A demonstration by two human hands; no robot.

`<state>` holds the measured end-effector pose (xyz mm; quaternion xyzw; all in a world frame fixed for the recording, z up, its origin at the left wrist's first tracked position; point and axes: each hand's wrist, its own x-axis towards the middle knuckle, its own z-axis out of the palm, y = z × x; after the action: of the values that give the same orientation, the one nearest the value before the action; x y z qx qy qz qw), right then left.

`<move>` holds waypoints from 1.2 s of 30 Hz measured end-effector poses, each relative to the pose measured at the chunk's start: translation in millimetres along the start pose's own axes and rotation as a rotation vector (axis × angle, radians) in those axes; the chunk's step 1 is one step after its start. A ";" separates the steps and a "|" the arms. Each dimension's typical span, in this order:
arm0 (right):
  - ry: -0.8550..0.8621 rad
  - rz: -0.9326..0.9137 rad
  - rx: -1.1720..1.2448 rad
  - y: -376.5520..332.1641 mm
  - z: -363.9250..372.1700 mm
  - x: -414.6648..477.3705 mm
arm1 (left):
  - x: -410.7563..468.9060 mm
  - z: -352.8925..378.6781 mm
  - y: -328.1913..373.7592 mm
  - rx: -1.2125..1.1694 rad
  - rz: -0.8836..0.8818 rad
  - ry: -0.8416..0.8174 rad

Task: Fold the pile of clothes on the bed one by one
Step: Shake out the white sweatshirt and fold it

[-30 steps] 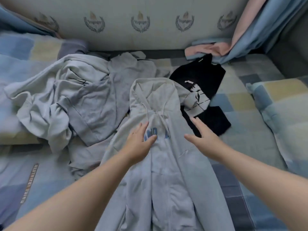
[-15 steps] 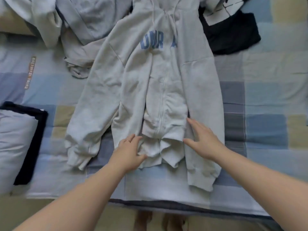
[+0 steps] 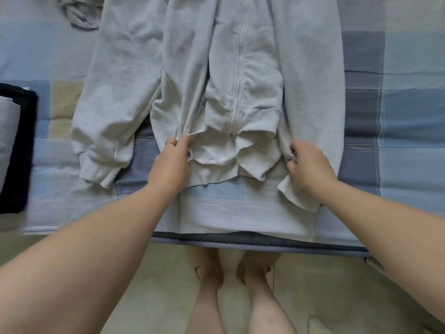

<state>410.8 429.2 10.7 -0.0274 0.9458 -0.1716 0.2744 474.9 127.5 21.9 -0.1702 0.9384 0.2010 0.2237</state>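
Head view, looking straight down over the bed edge. Spread front-up on the blue and grey checked quilt (image 3: 409,112): a pale grey zip-front sweatshirt of thick knit cotton (image 3: 243,68), zip closed, collar end out of frame toward 12 o'clock, bottom hem (image 3: 216,174) toward 6 o'clock, near the mattress edge; hem bunched in wrinkles around the zip end.

Left hand (image 3: 169,162) closed on the hem corner at 9 o'clock of the zip, thumb and fingers pinching a fold of cloth; right hand (image 3: 310,165) closed likewise on the corner at 3 o'clock, fingers curled into the fabric, just above the ribbed cuff (image 3: 296,196) of the sleeve lying along that side. Other sleeve (image 3: 113,112) spread away toward 9 o'clock, apart from the body.

Seemingly the straightening step before the real fold; hem taken at both corners, whole body of the garment beyond the grip toward 12 o'clock, nothing lifted yet. Next, probably: pull both corners gently toward 6 o'clock and outward to flatten the wrinkles, with equal force to keep the zip straight; then bring the sleeves in.

At far 9 o'clock, a folded stack of dark navy and grey cloth (image 3: 24,153); at 11 o'clock, a crumpled grey garment (image 3: 79,13).
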 end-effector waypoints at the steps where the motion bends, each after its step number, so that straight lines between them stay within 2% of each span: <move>1: 0.025 -0.008 0.007 1.9 -4.8 -3.3 | -4.2 -6.3 -1.2 0.013 0.007 -0.004; 5: 0.088 0.059 -0.086 26.5 -31.1 -31.6 | -33.3 -29.3 -25.9 0.174 -0.012 -0.025; 7: 0.001 0.179 -0.172 47.8 -45.2 -48.9 | -41.1 -40.5 -42.3 0.257 -0.100 -0.060; 10: -0.082 0.300 -0.283 57.2 -58.4 -63.6 | -39.1 -48.3 -47.4 0.211 -0.159 -0.136; 12: -0.024 0.233 -0.369 45.3 -57.1 -65.5 | -39.5 -47.1 -43.7 0.125 -0.152 -0.109; 14: 0.016 0.105 -0.350 20.1 -49.6 -65.7 | -44.0 -43.9 -43.6 0.034 -0.209 -0.020; 17: -0.078 -0.110 -0.301 -26.4 -26.9 -61.2 | -51.2 -38.7 -55.6 -0.097 -0.360 0.093; 19: -0.121 -0.240 -0.282 -61.8 -7.2 -53.8 | -51.1 -36.5 -72.4 -0.090 -0.382 0.095; 21: -0.139 -0.321 -0.283 -95.9 16.3 -43.4 | -46.7 -32.8 -94.8 -0.009 -0.318 0.030; 24: -0.103 -0.330 -0.376 -136.9 54.7 -24.6 | -42.7 -26.1 -123.7 0.136 -0.176 -0.053; 26: 0.029 -0.310 -0.436 -157.8 73.5 -13.4 | -45.6 -22.8 -137.8 0.206 -0.109 -0.058; 30: 0.331 -0.205 -0.365 -183.3 80.8 5.0 | -58.9 -19.5 -163.3 0.261 -0.061 -0.040; 36: 0.289 -0.222 -0.480 -179.9 65.6 9.5 | -57.1 -29.3 -179.6 0.240 -0.079 -0.016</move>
<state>429.8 238.4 15.1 -0.1702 0.9798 0.0258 0.1021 586.2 -27.3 19.7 -0.1774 0.9465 0.0794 0.2577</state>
